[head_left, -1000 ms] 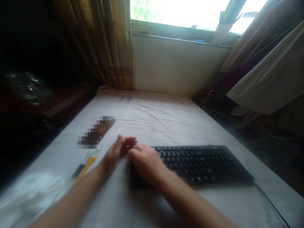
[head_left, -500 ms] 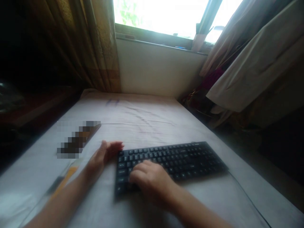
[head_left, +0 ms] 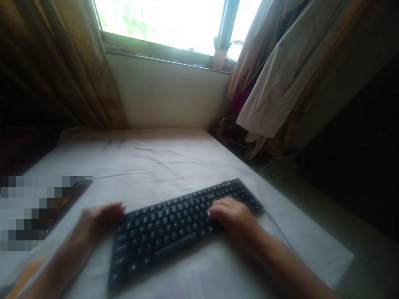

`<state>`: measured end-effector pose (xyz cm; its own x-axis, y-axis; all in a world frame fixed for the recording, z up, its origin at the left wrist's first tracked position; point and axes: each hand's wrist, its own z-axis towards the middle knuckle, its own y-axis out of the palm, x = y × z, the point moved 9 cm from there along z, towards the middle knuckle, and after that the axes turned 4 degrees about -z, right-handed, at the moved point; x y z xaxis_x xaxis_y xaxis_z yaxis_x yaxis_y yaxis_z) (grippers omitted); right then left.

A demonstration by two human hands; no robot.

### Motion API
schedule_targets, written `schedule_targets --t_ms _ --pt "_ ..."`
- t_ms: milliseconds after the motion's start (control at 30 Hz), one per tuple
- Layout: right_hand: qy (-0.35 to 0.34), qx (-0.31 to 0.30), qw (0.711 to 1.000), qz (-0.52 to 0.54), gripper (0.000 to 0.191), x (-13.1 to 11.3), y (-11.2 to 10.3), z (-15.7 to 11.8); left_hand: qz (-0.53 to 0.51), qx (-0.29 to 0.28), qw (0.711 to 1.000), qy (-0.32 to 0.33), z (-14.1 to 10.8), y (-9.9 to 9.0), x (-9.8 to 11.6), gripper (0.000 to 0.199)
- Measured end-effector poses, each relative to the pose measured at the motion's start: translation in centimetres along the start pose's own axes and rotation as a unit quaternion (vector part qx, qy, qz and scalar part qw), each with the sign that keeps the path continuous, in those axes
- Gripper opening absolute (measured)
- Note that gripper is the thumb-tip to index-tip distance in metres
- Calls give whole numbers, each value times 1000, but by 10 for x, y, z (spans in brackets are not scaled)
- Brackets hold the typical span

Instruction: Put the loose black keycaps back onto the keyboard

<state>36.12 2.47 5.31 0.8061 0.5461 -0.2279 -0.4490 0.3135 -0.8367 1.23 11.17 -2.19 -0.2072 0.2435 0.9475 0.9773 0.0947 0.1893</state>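
A black keyboard lies at a slant on the pale sheet, its right end farther from me. Beside its upper left corner is my left hand, fingers stretched toward the edge and the fingertips at the corner; the hand is somewhat blurred. Over the right part of the keys rests my right hand, palm down with the fingers bent together. Whether anything is under those fingers besides keys is hidden.
The sheet-covered surface reaches a wall below a bright window. At the left lie a pixelated dark object and something orange. Clothes hang at the right, a curtain at the left. A cable runs from the keyboard.
My right hand has moved from the keyboard's left keys to its right part. The keyboard is more slanted, and the view has turned to the right. My left hand stays by the upper left corner.
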Motion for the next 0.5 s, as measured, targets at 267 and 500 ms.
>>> schedule_targets --t_ms 267,500 --pt "141 13 989 -49 18 69 -30 -26 6 6 1000 -23 2 -2 -2 71" --pt "106 -41 993 -38 20 49 -16 -8 32 28 999 -13 1 -2 3 72"
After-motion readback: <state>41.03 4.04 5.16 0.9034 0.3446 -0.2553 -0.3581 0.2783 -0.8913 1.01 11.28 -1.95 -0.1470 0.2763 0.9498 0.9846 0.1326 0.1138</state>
